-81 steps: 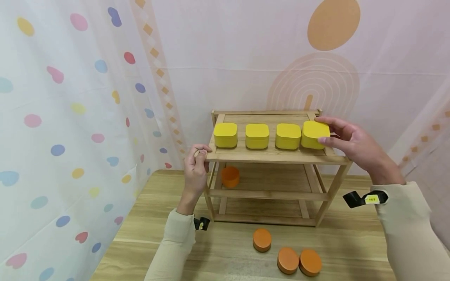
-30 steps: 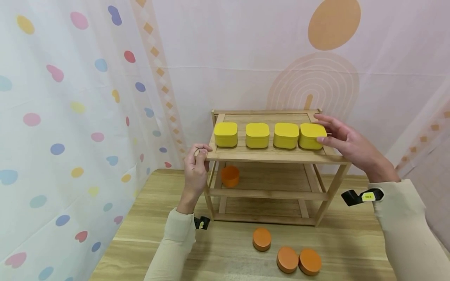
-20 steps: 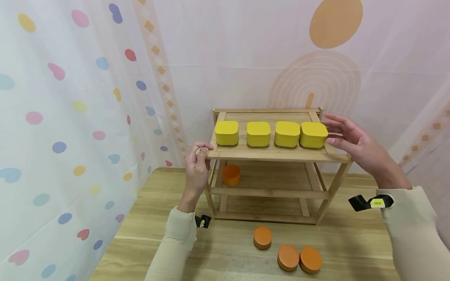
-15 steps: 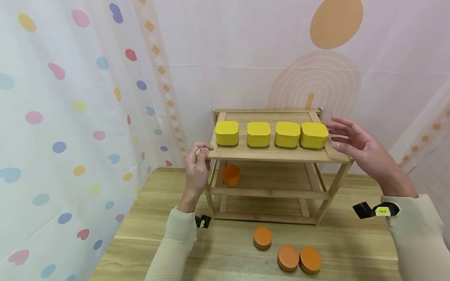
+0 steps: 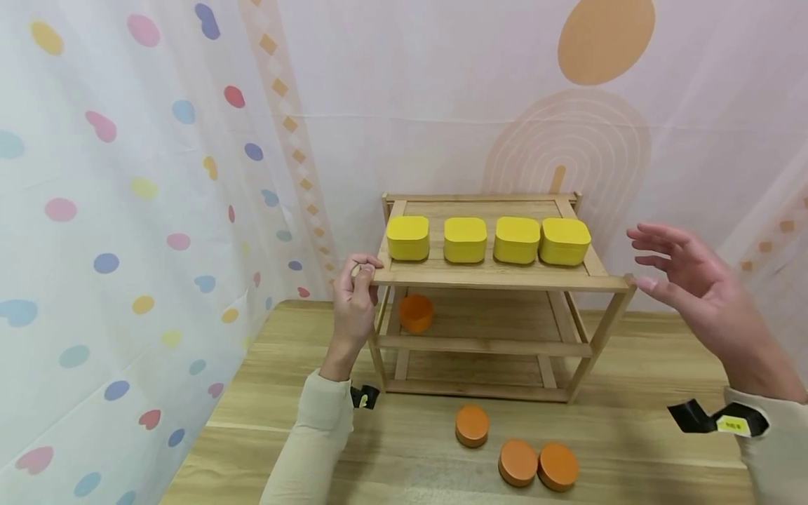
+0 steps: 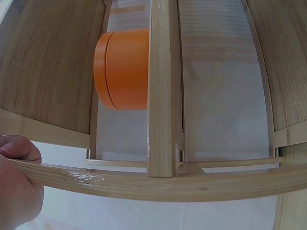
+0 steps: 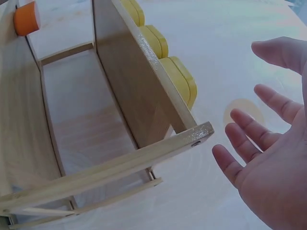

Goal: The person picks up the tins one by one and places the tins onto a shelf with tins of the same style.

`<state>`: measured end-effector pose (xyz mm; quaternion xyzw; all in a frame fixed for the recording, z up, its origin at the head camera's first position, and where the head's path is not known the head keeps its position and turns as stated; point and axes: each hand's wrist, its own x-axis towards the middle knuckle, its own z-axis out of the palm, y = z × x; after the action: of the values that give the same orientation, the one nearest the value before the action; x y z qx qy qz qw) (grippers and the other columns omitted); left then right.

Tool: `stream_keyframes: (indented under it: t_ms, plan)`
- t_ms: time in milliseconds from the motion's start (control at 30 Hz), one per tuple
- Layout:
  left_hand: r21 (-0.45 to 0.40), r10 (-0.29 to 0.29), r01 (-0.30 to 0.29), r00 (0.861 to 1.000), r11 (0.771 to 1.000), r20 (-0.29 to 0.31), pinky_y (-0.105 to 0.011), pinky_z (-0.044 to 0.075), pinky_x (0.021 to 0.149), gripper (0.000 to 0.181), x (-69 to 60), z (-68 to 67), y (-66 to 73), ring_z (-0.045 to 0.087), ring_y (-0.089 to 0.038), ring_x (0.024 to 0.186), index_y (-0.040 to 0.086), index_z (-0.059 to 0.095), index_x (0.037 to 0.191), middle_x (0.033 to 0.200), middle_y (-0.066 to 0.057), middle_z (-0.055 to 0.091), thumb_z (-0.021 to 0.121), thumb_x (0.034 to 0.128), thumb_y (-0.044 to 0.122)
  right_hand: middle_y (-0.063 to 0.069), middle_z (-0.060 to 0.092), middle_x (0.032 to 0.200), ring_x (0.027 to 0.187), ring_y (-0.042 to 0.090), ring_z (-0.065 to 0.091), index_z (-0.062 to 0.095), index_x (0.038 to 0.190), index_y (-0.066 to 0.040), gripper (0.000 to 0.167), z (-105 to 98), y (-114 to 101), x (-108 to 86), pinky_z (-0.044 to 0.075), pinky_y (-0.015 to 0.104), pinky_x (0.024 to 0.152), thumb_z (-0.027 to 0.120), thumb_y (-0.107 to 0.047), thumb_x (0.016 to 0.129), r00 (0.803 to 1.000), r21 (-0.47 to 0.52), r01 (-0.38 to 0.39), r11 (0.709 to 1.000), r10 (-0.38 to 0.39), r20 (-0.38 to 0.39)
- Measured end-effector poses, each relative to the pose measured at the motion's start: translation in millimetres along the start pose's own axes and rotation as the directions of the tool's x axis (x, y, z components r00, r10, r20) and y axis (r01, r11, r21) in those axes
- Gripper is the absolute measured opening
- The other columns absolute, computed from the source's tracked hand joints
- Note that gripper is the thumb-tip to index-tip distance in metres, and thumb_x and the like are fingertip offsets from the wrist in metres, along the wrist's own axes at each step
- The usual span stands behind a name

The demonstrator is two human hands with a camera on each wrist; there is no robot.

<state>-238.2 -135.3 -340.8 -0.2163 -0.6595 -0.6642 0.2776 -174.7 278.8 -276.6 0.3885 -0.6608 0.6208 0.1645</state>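
A wooden rack (image 5: 492,280) bears several yellow boxes in a row on its top board; the leftmost box (image 5: 407,238) stands apart, and the rightmost box (image 5: 564,242) is close beside its neighbour (image 5: 517,240). My left hand (image 5: 353,308) grips the rack's front left corner, thumb and fingers on its edge. My right hand (image 5: 707,294) is off the rack's right side with its fingers spread and nothing in it; the right wrist view shows the same hand (image 7: 273,148) clear of the boxes. An orange round container (image 5: 416,313) sits on the middle shelf at the left.
Three orange round containers lie on the wooden table before the rack: one (image 5: 472,426) nearer the rack, two (image 5: 517,462) (image 5: 558,466) side by side at the front. A patterned curtain (image 5: 442,98) hangs behind and on the left.
My right hand has let go of the rightmost yellow box and moved right, away from the rack. That box now stands a little farther from my hand. My left hand has kept its grip.
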Motion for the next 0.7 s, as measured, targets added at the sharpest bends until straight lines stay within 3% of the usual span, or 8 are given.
stream_keyframes:
  t_ms: [133,300,567,700]
  plan:
    - [0.005,0.006,-0.006,1.000,1.000,-0.002,-0.021,0.027,0.044,0.027,0.6,0.4,-0.5,0.031,-0.011,0.046,-0.006,0.054,0.099,0.056,-0.002,0.035,0.037,0.1019,0.014,0.018,0.049,0.141,0.126,0.022,0.048,0.036,0.136,0.021,0.056,-1,-3,-11.6,0.039,0.022,0.102,0.037,0.033,0.081,1.000,0.007,0.014,1.000,-0.014,0.003]
    - [0.011,0.004,-0.004,1.000,1.000,-0.005,-0.021,0.028,0.044,0.026,0.0,0.0,-1.2,0.032,-0.011,0.046,-0.006,0.054,0.099,0.057,-0.006,0.036,0.037,0.1020,0.012,0.022,0.049,0.140,0.124,0.025,0.051,0.032,0.131,0.027,0.051,-7,0,-26.7,0.041,0.025,0.103,0.034,0.035,0.081,0.998,0.091,0.045,0.995,-0.049,0.044]
    - [0.022,-0.009,0.009,1.000,1.000,-0.003,-0.021,0.028,0.044,0.025,-1.7,-0.2,-0.3,0.032,-0.011,0.046,-0.006,0.054,0.100,0.057,-0.002,0.037,0.036,0.1021,0.012,0.021,0.054,0.136,0.121,0.023,0.057,0.037,0.126,0.028,0.048,-18,3,-59.9,0.045,0.022,0.099,0.034,0.036,0.079,0.998,0.095,0.004,0.995,-0.010,0.061]
    - [0.029,-0.008,0.008,1.000,1.000,-0.004,-0.021,0.028,0.044,0.025,-1.5,0.1,1.7,0.032,-0.011,0.046,-0.005,0.054,0.099,0.057,-0.003,0.037,0.036,0.1015,0.013,0.024,0.053,0.135,0.122,0.025,0.057,0.038,0.122,0.031,0.046,-18,7,-73.6,0.045,0.024,0.101,0.036,0.037,0.077,0.993,0.141,0.043,0.989,-0.058,0.103]
